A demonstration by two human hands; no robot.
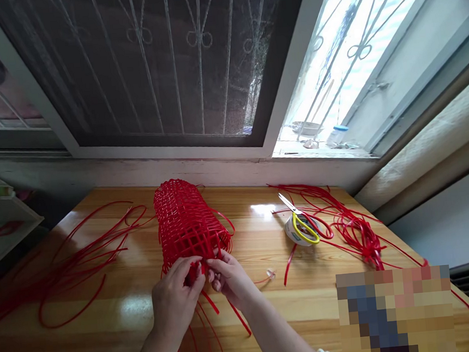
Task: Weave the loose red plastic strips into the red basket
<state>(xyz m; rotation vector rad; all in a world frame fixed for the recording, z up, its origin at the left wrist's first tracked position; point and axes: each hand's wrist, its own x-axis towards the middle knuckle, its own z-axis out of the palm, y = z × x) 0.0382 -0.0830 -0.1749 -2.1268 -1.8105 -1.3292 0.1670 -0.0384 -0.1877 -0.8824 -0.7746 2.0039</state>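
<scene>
A red woven basket (182,213) lies on its side on the wooden table, its open-lattice end turned toward me. Both of my hands work at the near rim of that end. My left hand (175,293) pinches a red plastic strip (203,268) between thumb and fingers. From the right, my right hand (229,278) closes thumb and forefinger on the strips at the same spot, its fingertips almost touching the left ones. Several loose strip ends (241,320) hang below the hands toward the table's front edge. The exact crossing of strips under my fingertips is partly hidden.
Scissors (304,227) with yellow and red handles rest on a white round container (295,233) right of the basket. Tangled red strips (358,236) lie at the right, more loose strips (81,260) at the left. A barred window (175,66) rises behind the table (130,344).
</scene>
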